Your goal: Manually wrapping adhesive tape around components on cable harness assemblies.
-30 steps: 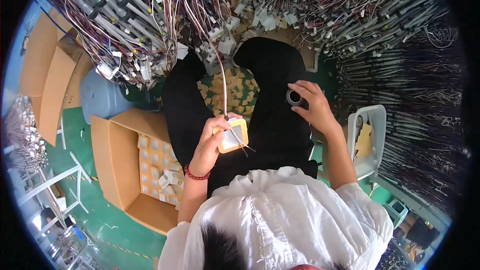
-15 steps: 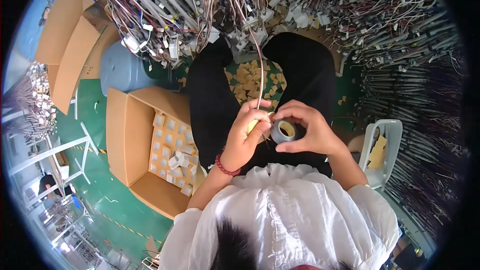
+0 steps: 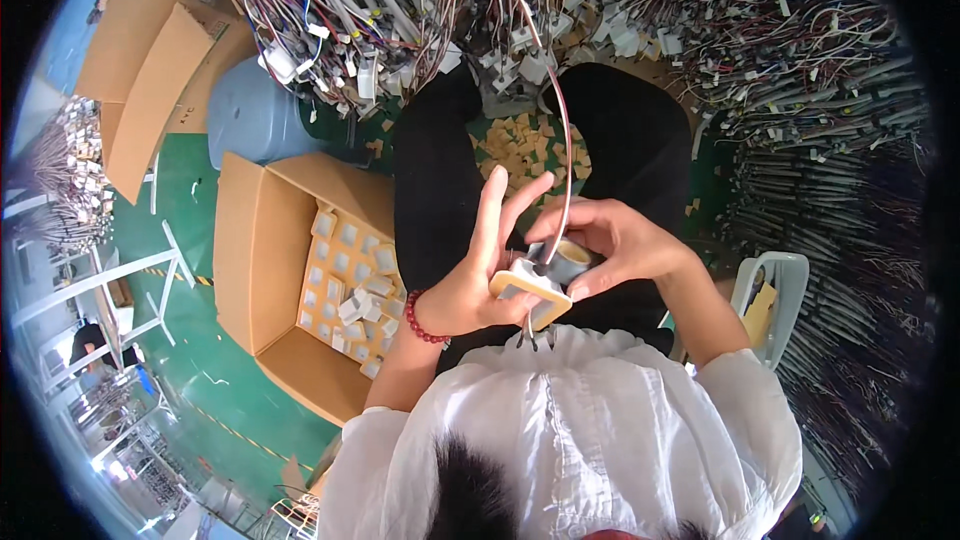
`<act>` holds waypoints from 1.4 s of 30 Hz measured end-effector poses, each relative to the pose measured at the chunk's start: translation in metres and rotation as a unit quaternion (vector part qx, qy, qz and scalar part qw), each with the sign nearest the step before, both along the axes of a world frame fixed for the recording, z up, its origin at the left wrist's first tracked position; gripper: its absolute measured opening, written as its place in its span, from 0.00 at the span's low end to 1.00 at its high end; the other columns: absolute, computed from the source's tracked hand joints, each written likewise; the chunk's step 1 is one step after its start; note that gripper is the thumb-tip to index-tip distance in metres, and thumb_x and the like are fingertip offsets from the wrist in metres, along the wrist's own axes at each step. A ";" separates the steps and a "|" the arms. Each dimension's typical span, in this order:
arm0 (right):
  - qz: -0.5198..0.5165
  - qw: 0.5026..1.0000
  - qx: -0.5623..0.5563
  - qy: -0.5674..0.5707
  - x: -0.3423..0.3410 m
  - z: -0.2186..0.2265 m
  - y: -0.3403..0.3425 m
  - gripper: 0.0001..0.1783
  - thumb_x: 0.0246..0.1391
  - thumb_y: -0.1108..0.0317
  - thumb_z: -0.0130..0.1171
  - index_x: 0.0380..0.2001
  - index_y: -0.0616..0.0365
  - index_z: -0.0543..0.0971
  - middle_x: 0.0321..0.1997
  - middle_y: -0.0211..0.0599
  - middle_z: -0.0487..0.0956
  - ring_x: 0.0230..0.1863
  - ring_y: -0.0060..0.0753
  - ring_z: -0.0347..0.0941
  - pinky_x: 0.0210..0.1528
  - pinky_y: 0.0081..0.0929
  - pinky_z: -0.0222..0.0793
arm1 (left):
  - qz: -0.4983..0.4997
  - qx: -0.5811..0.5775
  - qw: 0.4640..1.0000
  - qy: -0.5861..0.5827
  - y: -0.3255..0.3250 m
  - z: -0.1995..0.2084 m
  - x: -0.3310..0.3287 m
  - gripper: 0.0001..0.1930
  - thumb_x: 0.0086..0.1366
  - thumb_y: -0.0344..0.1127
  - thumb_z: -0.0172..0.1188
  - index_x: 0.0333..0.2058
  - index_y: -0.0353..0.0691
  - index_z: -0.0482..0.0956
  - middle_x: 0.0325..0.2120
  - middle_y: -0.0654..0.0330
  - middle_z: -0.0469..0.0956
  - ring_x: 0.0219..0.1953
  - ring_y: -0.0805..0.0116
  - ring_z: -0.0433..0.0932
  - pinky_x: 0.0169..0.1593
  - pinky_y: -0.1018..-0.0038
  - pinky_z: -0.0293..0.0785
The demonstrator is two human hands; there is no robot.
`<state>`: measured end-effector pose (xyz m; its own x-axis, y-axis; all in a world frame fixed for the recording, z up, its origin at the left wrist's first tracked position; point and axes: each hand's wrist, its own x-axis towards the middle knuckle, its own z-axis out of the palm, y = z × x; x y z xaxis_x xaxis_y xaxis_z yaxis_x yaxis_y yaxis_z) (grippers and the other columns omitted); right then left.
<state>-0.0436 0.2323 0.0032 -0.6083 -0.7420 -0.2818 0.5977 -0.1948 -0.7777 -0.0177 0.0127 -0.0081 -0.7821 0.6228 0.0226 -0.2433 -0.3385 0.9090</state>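
In front of my lap, my left hand [image 3: 468, 290] grips a small white square part with a tan rim [image 3: 532, 297] between thumb and palm. Its index and middle fingers point up, away from the part. A reddish-brown and white cable [image 3: 568, 145] hangs from the bundles above and runs down to this part, with short wire ends below it. Close on the right, my right hand [image 3: 640, 245] is curled round a roll of grey tape [image 3: 573, 253], fingers above and thumb below. The roll sits against the white part; whether tape sticks to the cable is hidden.
An open cardboard box [image 3: 245, 260] with rows of white and tan parts stands left of my legs. Behind it are a blue stool [image 3: 255, 115] and another carton [image 3: 140, 110]. Dense cable bundles [image 3: 800, 200] fill the front and right. Tan scraps [image 3: 525, 145] lie between my knees.
My left hand has turned and its upper fingers have spread, bringing the white face of the tan-rimmed part into sight. The tape roll has come up against it in my right hand.
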 end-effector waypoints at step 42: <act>0.123 0.929 0.051 0.345 -0.005 0.038 0.015 0.35 0.36 0.70 0.74 0.52 0.57 0.74 0.48 0.39 0.71 0.50 0.36 0.69 0.52 0.29 0.66 | 0.075 -0.103 0.991 0.044 -0.022 0.005 0.010 0.15 0.49 0.18 0.57 0.38 0.34 0.74 0.36 0.56 0.76 0.38 0.71 0.76 0.42 0.77 0.72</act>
